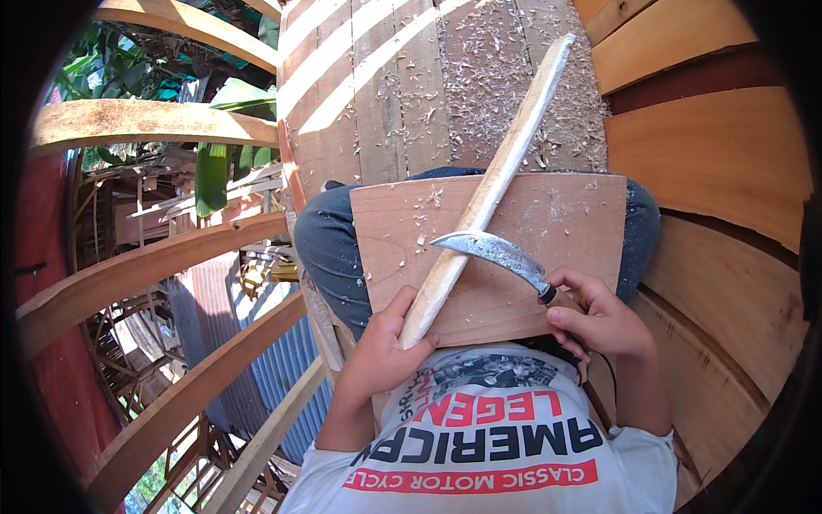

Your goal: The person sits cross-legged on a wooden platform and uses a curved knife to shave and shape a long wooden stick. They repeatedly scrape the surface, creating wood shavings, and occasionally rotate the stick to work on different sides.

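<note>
A long, pale wooden stick is held at its near end by the left hand, whose fingers are wrapped closed around it at about 6 o'clock in the view. From there the stick runs up toward 1 o'clock, across a flat wooden board laid over the person's lap, and its far tip is seen above a planked floor strewn with wood shavings. The left forearm comes up from the lower edge, bent slightly inward.

A curved knife is gripped by the right hand, which is closed around the dark handle at about 4 o'clock, the thumb pressed along its lower side. The grey, hooked blade is pointed toward 9 o'clock and is laid across the stick, touching it just above the left hand. The right wrist is bent, with the forearm dropping down beside the white printed shirt.

Loose shavings are scattered on the board. Curved wooden ribs are seen at 9 o'clock, and wide hull planks at 3 o'clock
</note>
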`<state>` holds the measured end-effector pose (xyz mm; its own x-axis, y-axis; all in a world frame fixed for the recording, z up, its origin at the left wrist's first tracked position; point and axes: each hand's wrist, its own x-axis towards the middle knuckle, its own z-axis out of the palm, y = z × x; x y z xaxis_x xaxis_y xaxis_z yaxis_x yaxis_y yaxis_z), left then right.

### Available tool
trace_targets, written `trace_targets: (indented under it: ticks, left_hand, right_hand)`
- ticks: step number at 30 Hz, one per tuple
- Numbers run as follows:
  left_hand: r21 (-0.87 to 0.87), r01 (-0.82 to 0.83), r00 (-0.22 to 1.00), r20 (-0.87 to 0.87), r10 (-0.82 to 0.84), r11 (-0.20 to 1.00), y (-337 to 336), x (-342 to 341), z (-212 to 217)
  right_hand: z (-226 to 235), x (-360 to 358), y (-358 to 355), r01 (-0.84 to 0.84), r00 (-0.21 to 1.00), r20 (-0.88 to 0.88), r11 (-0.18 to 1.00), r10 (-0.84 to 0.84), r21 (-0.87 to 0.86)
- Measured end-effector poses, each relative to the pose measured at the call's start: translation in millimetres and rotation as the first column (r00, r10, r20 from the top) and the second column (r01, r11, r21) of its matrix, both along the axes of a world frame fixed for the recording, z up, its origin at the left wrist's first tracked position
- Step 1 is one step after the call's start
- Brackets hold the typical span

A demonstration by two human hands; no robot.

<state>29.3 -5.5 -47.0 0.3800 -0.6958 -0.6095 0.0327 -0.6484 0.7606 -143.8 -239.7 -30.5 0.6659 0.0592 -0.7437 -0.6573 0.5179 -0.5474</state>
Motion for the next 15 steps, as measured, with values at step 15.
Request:
trace_targets:
  ticks: [15]
  left_hand:
    - [-0.041,-0.075,0.997,-0.018,0.074,0.996,4.6,-3.3,-3.6]
  right_hand:
    - [-19.5,15.9,45.0,0.132,0.976,0.214,0.65,0.049,-0.749]
